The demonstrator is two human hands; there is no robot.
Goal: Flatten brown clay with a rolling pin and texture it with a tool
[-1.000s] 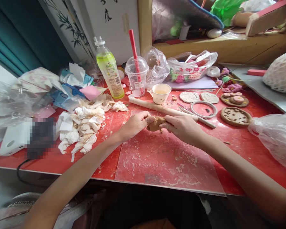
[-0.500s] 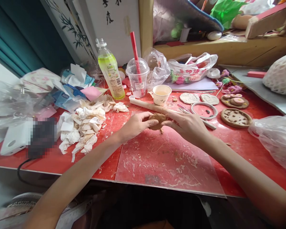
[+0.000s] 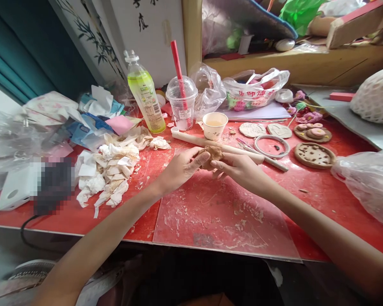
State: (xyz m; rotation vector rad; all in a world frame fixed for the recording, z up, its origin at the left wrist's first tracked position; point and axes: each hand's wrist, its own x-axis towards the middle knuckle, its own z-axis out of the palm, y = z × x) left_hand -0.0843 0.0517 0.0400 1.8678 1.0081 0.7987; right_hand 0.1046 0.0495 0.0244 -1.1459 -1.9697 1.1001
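A lump of brown clay (image 3: 214,152) is held between my two hands, above a clear mat (image 3: 223,221) strewn with clay crumbs. My left hand (image 3: 181,168) grips its left side, thumb across the front. On the other side, my right hand (image 3: 241,168) pinches the clay between thumb and fingers; part of the lump is hidden by them. Just behind my hands lies a pale rolling pin (image 3: 194,138). A paper cup (image 3: 215,126) of cloudy liquid stands beyond it. To the right is a grey ring (image 3: 272,146) of clay-like material.
Crumpled tissues (image 3: 111,170) heap on the left, beside a green drink bottle (image 3: 147,97) and a plastic cup (image 3: 181,102) with a red straw. Flat clay pieces (image 3: 252,129) and a spotted clay disc (image 3: 315,155) lie right. A plastic bag (image 3: 370,182) sits at the right edge.
The clay has been turned and squeezed between my hands and now looks more bunched up. My right fingers have curled lower beneath it. The view has shifted slightly.
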